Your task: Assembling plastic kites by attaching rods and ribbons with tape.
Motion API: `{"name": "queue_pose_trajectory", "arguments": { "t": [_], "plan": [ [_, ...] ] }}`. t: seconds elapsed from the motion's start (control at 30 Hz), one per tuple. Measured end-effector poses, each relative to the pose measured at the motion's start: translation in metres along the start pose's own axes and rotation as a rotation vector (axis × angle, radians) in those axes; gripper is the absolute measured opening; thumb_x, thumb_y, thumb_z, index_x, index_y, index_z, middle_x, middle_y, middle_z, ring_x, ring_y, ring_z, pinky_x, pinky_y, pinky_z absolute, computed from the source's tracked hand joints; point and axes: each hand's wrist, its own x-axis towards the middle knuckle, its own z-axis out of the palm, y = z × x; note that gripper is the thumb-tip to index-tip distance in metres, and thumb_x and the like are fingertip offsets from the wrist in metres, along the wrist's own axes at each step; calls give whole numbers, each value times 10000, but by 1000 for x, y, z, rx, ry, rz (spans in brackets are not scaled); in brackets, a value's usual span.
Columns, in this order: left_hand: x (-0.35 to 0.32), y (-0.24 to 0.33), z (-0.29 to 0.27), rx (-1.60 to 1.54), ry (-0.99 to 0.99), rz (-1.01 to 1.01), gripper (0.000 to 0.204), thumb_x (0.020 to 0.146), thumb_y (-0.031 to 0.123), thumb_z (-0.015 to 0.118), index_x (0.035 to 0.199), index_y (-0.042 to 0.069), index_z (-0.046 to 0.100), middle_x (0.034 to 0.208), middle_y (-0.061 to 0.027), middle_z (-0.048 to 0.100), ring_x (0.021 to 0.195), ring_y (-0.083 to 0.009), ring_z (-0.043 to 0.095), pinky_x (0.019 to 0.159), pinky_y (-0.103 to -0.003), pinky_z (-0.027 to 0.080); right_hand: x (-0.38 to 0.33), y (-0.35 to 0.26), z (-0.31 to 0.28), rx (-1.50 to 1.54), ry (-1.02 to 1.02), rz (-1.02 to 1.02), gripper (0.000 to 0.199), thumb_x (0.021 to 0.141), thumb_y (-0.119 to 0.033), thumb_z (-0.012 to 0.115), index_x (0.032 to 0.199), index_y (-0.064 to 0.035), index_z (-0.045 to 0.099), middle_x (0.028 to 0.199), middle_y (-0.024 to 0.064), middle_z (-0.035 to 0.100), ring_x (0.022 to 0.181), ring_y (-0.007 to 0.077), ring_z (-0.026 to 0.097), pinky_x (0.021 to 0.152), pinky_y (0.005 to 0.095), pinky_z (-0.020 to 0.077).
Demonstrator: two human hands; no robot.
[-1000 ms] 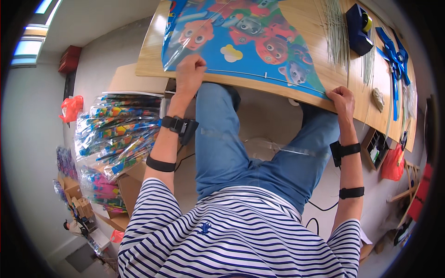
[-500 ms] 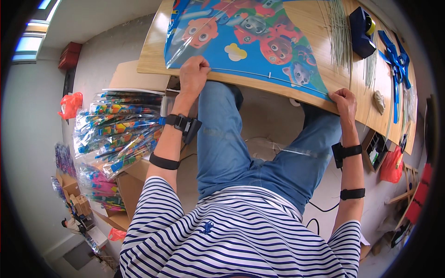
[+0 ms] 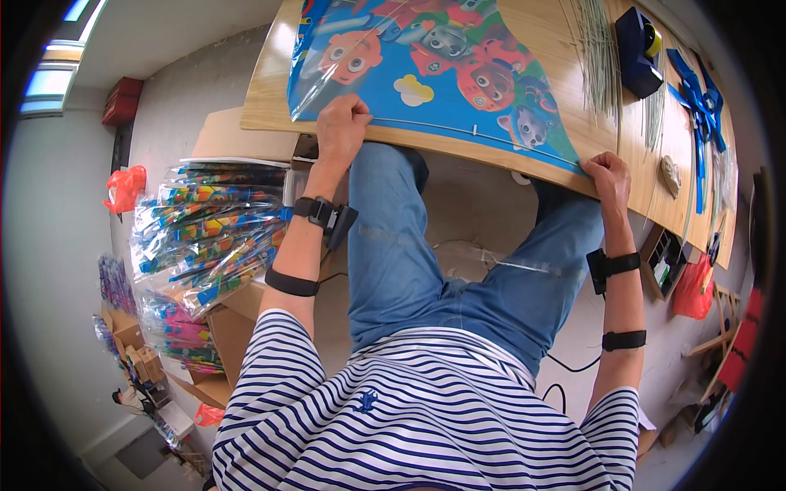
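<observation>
A glossy blue printed sheet with cartoon characters lies at the near edge of the table, its right side curved. Along its near edge runs a thin pale rod with a small white tab near its middle. The rod's left end is pinched in my left hand, thumb against curled fingers, at the sheet's near left corner. At the opposite end my right hand pinches the rod's tip by the sheet's right corner. My fingertips hide both rod ends.
On the wooden table lie several thin pale rods, a dark tape dispenser, blue straps and a small crumpled pale piece. To the left, plastic-wrapped colourful packages are heaped over a cardboard box.
Both hands stay pinched at the rod's ends. The sheet and rod have shifted only very slightly; nothing was taken hold of or let go.
</observation>
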Motion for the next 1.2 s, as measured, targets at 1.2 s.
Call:
{"name": "queue_pose_trajectory", "arguments": {
  "t": [1.2],
  "plan": [
    [-166, -15, -72, -585, -285, -544, 130, 883, 83, 644, 982, 1, 659, 862, -7, 648, 783, -80, 580, 738, -217, 461, -164, 59, -61, 332, -309, 238, 117, 816, -82, 678, 882, 15, 677, 683, 0, 592, 595, 76, 518, 562, 222, 418]
  ]
}}
